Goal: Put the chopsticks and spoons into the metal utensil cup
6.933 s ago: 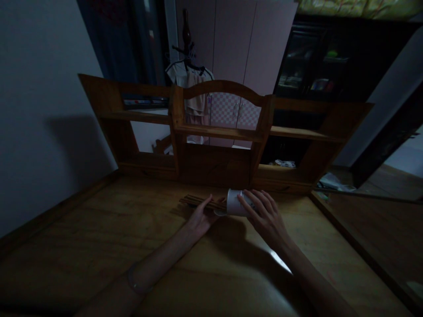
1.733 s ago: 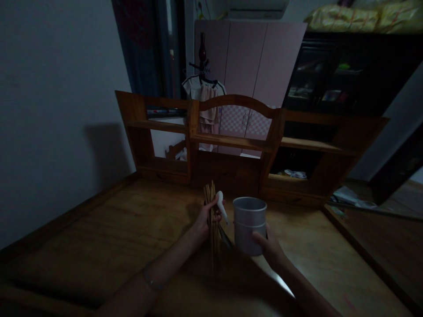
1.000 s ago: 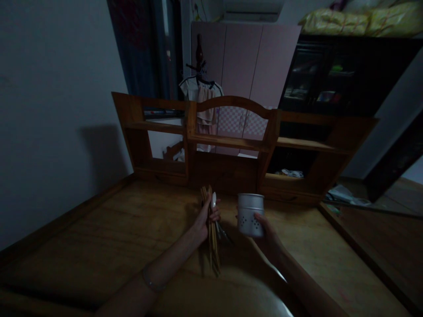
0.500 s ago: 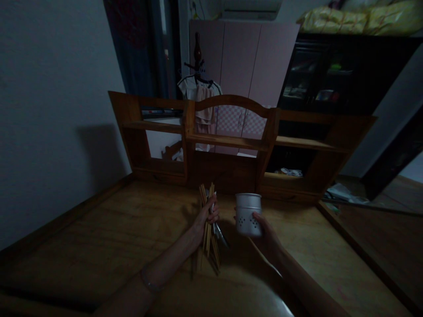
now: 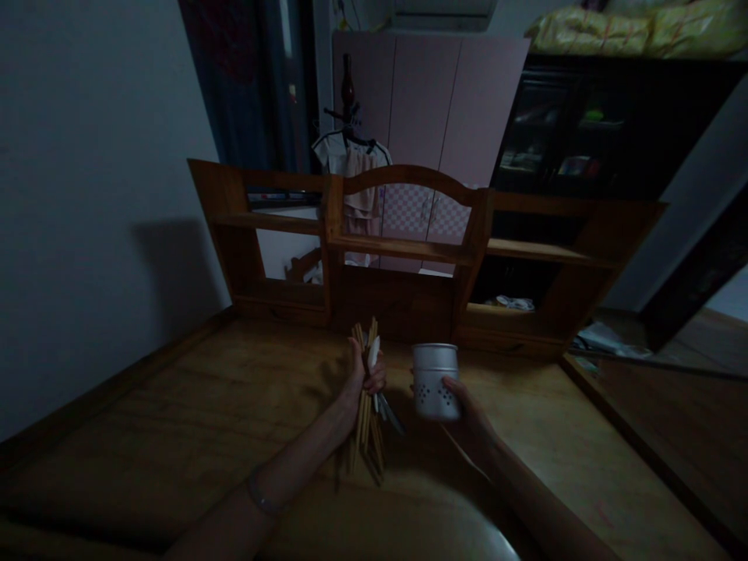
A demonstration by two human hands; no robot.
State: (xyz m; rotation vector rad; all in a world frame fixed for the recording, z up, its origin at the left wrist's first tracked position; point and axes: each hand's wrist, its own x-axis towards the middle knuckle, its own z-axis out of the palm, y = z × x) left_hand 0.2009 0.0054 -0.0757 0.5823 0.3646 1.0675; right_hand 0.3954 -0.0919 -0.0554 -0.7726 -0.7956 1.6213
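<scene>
My left hand (image 5: 363, 382) is wrapped round a bundle of wooden chopsticks (image 5: 363, 428), held roughly upright. A white handle (image 5: 374, 352) and a few grey metal pieces (image 5: 390, 413), whose kind I cannot make out, are gripped in the same bundle. To the right, my right hand (image 5: 464, 409) holds a silver metal utensil holder (image 5: 435, 382) with small round holes in its side. It stands nearly upright, apart from the bundle, and its inside is hidden from me.
Beneath both hands is a wooden desk top (image 5: 251, 413). A wooden shelf unit (image 5: 403, 248) runs along its far edge, and a pale wall (image 5: 105, 234) is at the left. Clothes on a rack (image 5: 362, 183) and a pink wardrobe (image 5: 424, 101) are behind.
My left thumb has lifted and the white handle shows more plainly in the bundle. The utensil holder has shifted slightly left with my right hand.
</scene>
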